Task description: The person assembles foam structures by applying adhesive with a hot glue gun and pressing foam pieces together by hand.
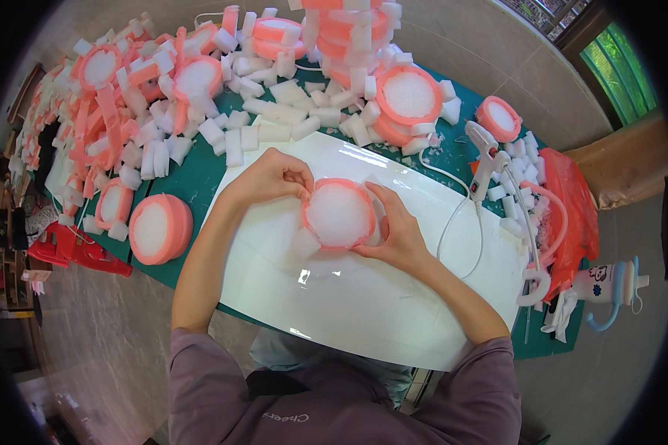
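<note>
Your left hand [271, 178] and right hand [393, 233] each grip the pink-rimmed white foam disc [339, 214] — it rests on the glossy white tabletop [364, 297].

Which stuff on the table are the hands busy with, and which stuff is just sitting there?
In use:
- left hand and right hand, both on the round foam disc with its pink rim
- small white foam block against the disc
- white board under it

Lying about:
- glue gun
- finished pink disc
- heap of white foam blocks
- red bag
- drinking bottle
</note>
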Action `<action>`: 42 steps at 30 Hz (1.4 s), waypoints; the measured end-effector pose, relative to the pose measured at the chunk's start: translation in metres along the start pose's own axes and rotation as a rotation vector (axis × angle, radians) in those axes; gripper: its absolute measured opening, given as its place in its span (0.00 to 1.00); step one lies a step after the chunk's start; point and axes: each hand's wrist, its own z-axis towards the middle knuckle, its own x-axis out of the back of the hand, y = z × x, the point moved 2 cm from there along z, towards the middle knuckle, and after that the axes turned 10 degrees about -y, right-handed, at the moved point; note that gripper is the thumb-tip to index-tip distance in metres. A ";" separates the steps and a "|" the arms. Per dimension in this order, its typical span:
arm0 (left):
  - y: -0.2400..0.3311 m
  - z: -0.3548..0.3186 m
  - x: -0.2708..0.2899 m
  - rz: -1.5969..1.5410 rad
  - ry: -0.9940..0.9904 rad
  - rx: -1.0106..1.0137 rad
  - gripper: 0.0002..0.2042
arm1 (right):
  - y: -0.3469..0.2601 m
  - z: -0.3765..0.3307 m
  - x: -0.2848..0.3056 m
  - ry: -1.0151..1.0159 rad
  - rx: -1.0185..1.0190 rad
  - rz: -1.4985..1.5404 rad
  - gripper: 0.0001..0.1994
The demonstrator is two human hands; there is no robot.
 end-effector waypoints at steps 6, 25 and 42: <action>0.006 -0.007 0.005 0.107 -0.042 0.061 0.07 | -0.003 0.001 0.000 -0.016 -0.008 0.027 0.46; 0.009 -0.008 -0.001 0.237 -0.053 0.099 0.07 | 0.002 0.003 0.000 -0.018 0.018 0.027 0.46; 0.019 -0.008 0.002 0.435 -0.032 -0.082 0.05 | 0.004 0.001 0.000 -0.018 0.024 0.003 0.46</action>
